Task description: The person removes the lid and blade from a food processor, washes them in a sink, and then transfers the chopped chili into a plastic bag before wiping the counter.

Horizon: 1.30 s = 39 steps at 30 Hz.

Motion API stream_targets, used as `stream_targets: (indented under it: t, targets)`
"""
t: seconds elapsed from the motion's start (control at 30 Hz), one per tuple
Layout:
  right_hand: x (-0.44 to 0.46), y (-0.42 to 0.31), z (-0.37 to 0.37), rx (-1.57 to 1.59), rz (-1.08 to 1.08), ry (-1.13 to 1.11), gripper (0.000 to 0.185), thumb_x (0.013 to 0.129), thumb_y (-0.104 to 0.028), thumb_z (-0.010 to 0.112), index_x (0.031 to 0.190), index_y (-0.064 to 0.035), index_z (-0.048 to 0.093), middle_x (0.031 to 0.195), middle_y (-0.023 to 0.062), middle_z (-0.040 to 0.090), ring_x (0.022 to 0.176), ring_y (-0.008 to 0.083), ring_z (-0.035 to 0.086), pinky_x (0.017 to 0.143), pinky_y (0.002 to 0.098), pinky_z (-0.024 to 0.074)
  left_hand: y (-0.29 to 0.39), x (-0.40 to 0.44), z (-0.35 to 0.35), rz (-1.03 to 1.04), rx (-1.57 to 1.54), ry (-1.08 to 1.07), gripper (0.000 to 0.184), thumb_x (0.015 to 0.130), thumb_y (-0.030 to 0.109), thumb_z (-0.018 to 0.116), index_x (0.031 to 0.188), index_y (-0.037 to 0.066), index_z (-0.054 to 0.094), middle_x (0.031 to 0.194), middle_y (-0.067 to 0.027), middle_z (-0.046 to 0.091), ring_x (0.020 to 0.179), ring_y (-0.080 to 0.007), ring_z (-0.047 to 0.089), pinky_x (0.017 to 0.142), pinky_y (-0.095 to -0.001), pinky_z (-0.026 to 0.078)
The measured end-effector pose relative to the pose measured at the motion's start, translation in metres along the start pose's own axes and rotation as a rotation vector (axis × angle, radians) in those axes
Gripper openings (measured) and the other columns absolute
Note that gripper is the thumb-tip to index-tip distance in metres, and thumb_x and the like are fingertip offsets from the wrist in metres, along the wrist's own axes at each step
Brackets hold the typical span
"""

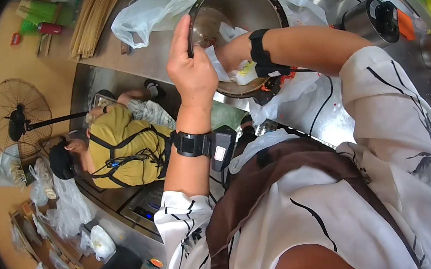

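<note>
A deep dark pot [257,3] with black handles and a brown-grey inside is in front of me. My left hand [191,74] holds the pot's left rim, its fingers fairly straight along the outer side. My right hand [232,54] reaches down inside the pot with a crumpled white sheet [214,63], perhaps paper or thin cloth. The sheet covers most of the fingers. Another white piece with a yellow-green mark [245,73] shows below the wrist. Red bits [286,76] cling near the lower handle.
Thin plastic bags [153,13] lie around the pot on the metal counter [324,113]. Long wooden sticks [98,18] are at the upper left. A metal kettle-like vessel [377,21] stands right. A person in a yellow shirt [122,145] sits low at left, near a fan [18,116].
</note>
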State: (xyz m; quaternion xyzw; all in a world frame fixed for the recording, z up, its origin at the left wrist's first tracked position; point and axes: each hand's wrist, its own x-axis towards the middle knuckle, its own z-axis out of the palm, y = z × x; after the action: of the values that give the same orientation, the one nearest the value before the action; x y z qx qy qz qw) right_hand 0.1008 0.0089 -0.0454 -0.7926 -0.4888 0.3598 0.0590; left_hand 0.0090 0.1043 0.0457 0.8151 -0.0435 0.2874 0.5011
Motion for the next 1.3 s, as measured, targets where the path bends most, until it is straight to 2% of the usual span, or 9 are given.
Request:
stream_targets:
  t: [0.13, 0.2, 0.27, 0.43, 0.63, 0.73, 1.03, 1.13, 1.3]
  targets:
    - [-0.018, -0.002, 0.005, 0.127, -0.52, 0.079, 0.038, 0.076, -0.02, 0.064, 0.11, -0.0044, 0.057, 0.113, 0.0174, 0.06, 0.103, 0.032, 0.055, 0.087, 0.0382, 0.0439, -0.002, -0.002, -0.005, -0.045, 0.014, -0.005, 0.044, 0.081, -0.007, 0.046, 0.123, -0.002, 0.055, 0.111, -0.0127, 0.064, 0.099, -0.0133, 0.058, 0.087, -0.0248, 0.044]
    - [-0.054, -0.002, 0.011, 0.271, -0.371, 0.055, 0.033, 0.075, -0.021, 0.064, 0.102, -0.0034, 0.061, 0.107, 0.0183, 0.062, 0.098, 0.0316, 0.058, 0.083, 0.0388, 0.0457, -0.008, -0.004, -0.007, -0.056, 0.024, 0.013, 0.043, 0.081, -0.007, 0.046, 0.123, -0.002, 0.055, 0.11, -0.0121, 0.064, 0.098, -0.0128, 0.058, 0.087, -0.0245, 0.044]
    - [-0.099, -0.02, -0.011, -0.049, -0.06, -0.14, 0.023, 0.072, -0.015, 0.062, 0.09, -0.0015, 0.065, 0.089, 0.02, 0.065, 0.083, 0.035, 0.062, 0.075, 0.043, 0.0476, -0.011, -0.007, -0.008, -0.055, 0.022, 0.032, 0.043, 0.081, -0.008, 0.047, 0.123, -0.002, 0.055, 0.109, -0.0118, 0.064, 0.097, -0.0124, 0.058, 0.087, -0.0242, 0.044]
    - [-0.16, -0.017, -0.005, -0.087, -0.067, 0.143, 0.016, 0.065, -0.01, 0.062, 0.077, 0.0008, 0.062, 0.076, 0.0193, 0.061, 0.077, 0.0382, 0.06, 0.071, 0.0453, 0.0469, -0.012, -0.009, -0.014, -0.078, 0.034, 0.041, 0.044, 0.081, -0.009, 0.046, 0.123, -0.002, 0.055, 0.112, -0.0123, 0.063, 0.101, -0.013, 0.058, 0.089, -0.0249, 0.043]
    - [-0.184, 0.003, -0.003, -0.156, 0.104, 0.404, 0.018, 0.068, -0.011, 0.061, 0.082, 0.0006, 0.062, 0.086, 0.02, 0.062, 0.083, 0.0381, 0.059, 0.073, 0.0449, 0.0472, -0.001, -0.002, -0.018, 0.158, 0.132, 0.066, 0.044, 0.079, -0.011, 0.045, 0.121, -0.002, 0.057, 0.12, -0.0154, 0.06, 0.114, -0.0221, 0.056, 0.099, -0.0312, 0.04]
    - [-0.177, 0.002, -0.015, -0.074, -0.094, 0.743, 0.017, 0.071, -0.01, 0.06, 0.084, 0.0008, 0.059, 0.086, 0.0192, 0.059, 0.085, 0.0368, 0.058, 0.076, 0.0442, 0.046, 0.009, -0.002, -0.016, 0.216, 0.131, 0.092, 0.044, 0.075, -0.014, 0.042, 0.116, -0.004, 0.058, 0.117, -0.0217, 0.059, 0.112, -0.0325, 0.057, 0.096, -0.0358, 0.042]
    - [-0.029, -0.014, -0.024, 0.332, -0.066, 0.574, 0.046, 0.071, -0.013, 0.068, 0.113, -0.0014, 0.055, 0.115, 0.0152, 0.056, 0.11, 0.0325, 0.053, 0.089, 0.0404, 0.0451, 0.055, 0.014, 0.002, 0.36, 0.108, 0.033, 0.045, 0.075, -0.015, 0.043, 0.116, -0.003, 0.059, 0.117, -0.0188, 0.06, 0.111, -0.03, 0.058, 0.095, -0.035, 0.043]
    - [-0.052, -0.003, -0.026, -0.035, -0.024, 0.398, 0.043, 0.075, -0.02, 0.066, 0.114, -0.0069, 0.058, 0.123, 0.0137, 0.055, 0.113, 0.0298, 0.053, 0.089, 0.0371, 0.0457, 0.051, 0.019, -0.002, 0.379, 0.142, 0.05, 0.044, 0.076, -0.014, 0.043, 0.116, -0.003, 0.059, 0.116, -0.0178, 0.061, 0.11, -0.0285, 0.059, 0.094, -0.0341, 0.044]
    - [-0.076, -0.036, -0.031, 0.094, -0.237, 0.262, 0.025, 0.082, -0.025, 0.056, 0.097, -0.0068, 0.065, 0.099, 0.0172, 0.065, 0.091, 0.0329, 0.061, 0.08, 0.0383, 0.0466, 0.027, 0.022, -0.007, 0.338, 0.13, 0.099, 0.044, 0.076, -0.015, 0.043, 0.114, -0.003, 0.06, 0.115, -0.0203, 0.061, 0.108, -0.0321, 0.059, 0.093, -0.0353, 0.045]
